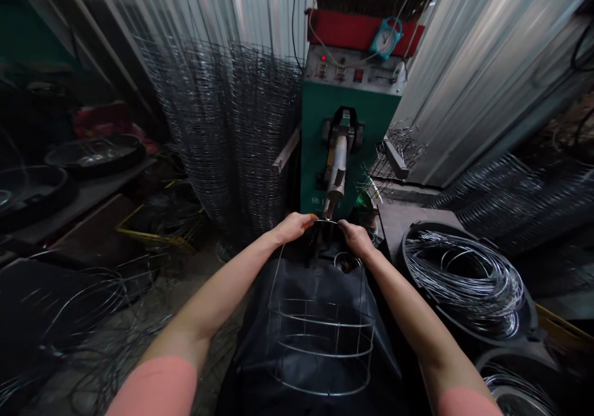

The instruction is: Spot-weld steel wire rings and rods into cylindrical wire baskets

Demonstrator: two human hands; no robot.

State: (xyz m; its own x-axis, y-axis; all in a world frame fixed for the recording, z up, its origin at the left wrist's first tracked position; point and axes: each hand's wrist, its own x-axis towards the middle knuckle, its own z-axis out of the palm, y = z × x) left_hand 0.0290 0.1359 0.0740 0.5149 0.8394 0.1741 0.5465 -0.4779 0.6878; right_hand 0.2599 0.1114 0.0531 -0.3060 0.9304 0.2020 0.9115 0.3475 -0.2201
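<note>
My left hand (297, 226) pinches the left side of a thin wire at the far end of a wire frame (331, 324). On the right side of that wire, my right hand (355, 236) is closed too. Between the hands, the wire lies right under the tip of the metal arm (336, 181) of a green machine (318, 119). The frame, with several curved wires joined by thin cross wires, hangs over a dark apron (250, 342).
Tall stacks of wire frames (208, 131) stand left of the machine. At the right a black tub (406, 261) holds wire rings (468, 280). A teal clock (386, 38) hangs above. Loose wires (106, 342) lie at lower left.
</note>
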